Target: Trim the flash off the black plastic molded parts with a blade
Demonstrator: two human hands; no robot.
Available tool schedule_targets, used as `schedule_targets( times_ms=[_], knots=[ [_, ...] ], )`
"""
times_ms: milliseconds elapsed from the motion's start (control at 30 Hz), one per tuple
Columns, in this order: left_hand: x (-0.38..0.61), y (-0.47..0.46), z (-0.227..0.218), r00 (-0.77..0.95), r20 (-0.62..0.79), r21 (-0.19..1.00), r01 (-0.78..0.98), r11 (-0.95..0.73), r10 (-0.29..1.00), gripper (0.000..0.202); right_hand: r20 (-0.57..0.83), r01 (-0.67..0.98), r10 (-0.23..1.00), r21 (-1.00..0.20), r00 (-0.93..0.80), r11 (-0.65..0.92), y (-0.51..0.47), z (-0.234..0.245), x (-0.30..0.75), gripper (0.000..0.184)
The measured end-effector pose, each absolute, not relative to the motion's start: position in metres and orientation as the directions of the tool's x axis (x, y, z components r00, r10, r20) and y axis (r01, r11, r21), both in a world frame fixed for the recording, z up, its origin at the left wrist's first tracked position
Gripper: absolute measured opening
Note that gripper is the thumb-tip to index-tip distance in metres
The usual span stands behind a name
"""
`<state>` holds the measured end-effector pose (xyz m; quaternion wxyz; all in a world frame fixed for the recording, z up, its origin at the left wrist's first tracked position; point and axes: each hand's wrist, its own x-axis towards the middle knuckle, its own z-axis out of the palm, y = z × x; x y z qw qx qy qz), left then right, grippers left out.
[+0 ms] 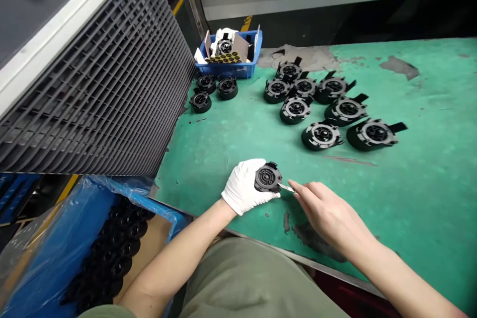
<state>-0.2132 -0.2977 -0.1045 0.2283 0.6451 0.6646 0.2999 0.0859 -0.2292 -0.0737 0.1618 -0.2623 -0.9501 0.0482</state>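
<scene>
Right, on my feed now: the left hand point(244, 193), the one in the white glove, is curled shut around a black round part point(267, 179). It cups the rim from the left and underneath, with the part's ringed face tipped up at the camera. I can't tell whether the part is resting on the green bench point(428, 198) or held just above it. The right hand point(324, 211) is bare and pinched closed on a thin pale sliver point(286, 188); blade or tweezer, I can't say. The sliver's long axis runs from those fingertips leftward and slightly up. Its tip is at the part's lower right edge, touching or just beside it. So the part lies directly left of the right hand, with only the sliver between them. Beyond the right hand and well apart sits a cluster of tabbed black discs point(322, 135). Beyond the left hand there are three smaller discs point(216, 90) and a blue tray point(253, 67). Left of the glove, near my body, is a blue-lined box point(59, 238) of black parts, under a slatted grille point(112, 94).
</scene>
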Motion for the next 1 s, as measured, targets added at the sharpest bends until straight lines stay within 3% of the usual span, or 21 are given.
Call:
schedule_targets(
  times_ms=[267, 633, 767, 1000],
  knots=[
    [-0.214, -0.291, -0.092, -0.048, 0.074, 0.702, 0.712, -0.018, 0.996, 0.086, 0.217, 0.503, 0.521, -0.136, -0.826, 0.854, -0.234, -0.078, 0.074, 0.042],
    [-0.212, -0.288, -0.09, -0.05, 0.037, 0.71, 0.704, 0.009, 0.998, 0.086, 0.111, 0.481, 0.483, -0.04, -0.869, 0.876, -0.226, -0.067, 0.069, 0.054],
    [-0.212, -0.287, -0.086, -0.048, 0.03, 0.713, 0.701, 0.012, 0.998, 0.077, 0.104, 0.475, 0.474, -0.022, -0.874, 0.88, -0.226, -0.069, 0.07, 0.058],
    [-0.211, -0.286, -0.085, -0.053, 0.032, 0.719, 0.695, 0.014, 0.998, 0.082, 0.106, 0.476, 0.473, 0.0, -0.874, 0.879, -0.221, -0.069, 0.066, 0.046]
  ],
)
